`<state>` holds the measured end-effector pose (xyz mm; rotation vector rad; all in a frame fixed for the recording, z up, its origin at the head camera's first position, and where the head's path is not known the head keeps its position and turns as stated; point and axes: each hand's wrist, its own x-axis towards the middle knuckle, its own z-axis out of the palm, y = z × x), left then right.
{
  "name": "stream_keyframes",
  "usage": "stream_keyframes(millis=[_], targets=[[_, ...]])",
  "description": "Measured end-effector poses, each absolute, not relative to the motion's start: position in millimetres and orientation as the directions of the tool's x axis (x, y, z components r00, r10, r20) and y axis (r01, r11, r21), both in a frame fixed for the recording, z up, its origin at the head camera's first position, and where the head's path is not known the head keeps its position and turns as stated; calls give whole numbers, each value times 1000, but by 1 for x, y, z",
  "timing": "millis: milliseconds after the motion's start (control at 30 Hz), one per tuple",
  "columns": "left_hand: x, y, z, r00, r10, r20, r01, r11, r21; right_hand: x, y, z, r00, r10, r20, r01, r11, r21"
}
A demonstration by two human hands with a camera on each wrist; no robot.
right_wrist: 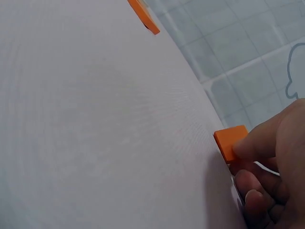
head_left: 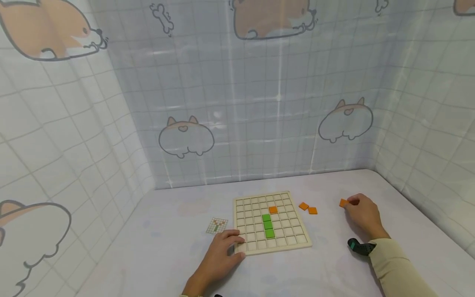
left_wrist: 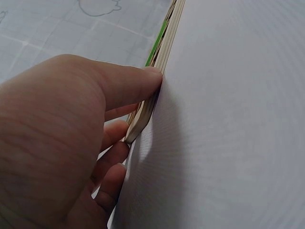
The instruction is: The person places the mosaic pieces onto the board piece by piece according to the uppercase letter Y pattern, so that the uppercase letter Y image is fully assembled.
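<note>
At the front left corner of a cream wooden grid board (head_left: pixel 291 220), my left hand (head_left: pixel 220 253) holds the edges, thumb along the front side and fingers at the left side. Three green square tiles (head_left: pixel 268 225) form a column on the board, and one orange tile (head_left: pixel 273 210) lies up and right of them. Off to the right, my right hand (head_left: pixel 363 212) pinches another orange square tile (right_wrist: pixel 229 142) between thumb and fingers, close over the table. Between board and right hand lie two loose orange tiles (head_left: pixel 313 210), nearly touching each other.
A small printed card (head_left: pixel 217 225) with a coloured grid pattern lies just left of the board. Pale table (head_left: pixel 167 247) surrounds everything. Behind it and on both sides hang curtains (head_left: pixel 259 103) with cartoon dogs. A black wrist device (head_left: pixel 359 247) sits on the right wrist.
</note>
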<state>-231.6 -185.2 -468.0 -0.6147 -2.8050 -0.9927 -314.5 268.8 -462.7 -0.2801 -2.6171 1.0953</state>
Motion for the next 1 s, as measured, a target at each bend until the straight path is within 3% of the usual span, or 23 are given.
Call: stream_keyframes(millis=[200, 500, 900, 1000], targets=[[-231, -186, -468, -911, 339, 236, 412, 705, 577, -313, 267, -462, -931, 304, 204, 56, 670, -740], [-229, -187, -468, -908, 340, 244, 418, 704, 575, -314, 267, -463, -888, 415, 196, 59, 528, -847], [-230, -185, -467, -909, 340, 240, 415, 699, 582, -315, 266, -461, -903, 398, 162, 65, 499, -864], [-231, -185, -467, -911, 340, 236, 412, 702, 581, -315, 265, -458, -915, 386, 121, 63, 432, -900]])
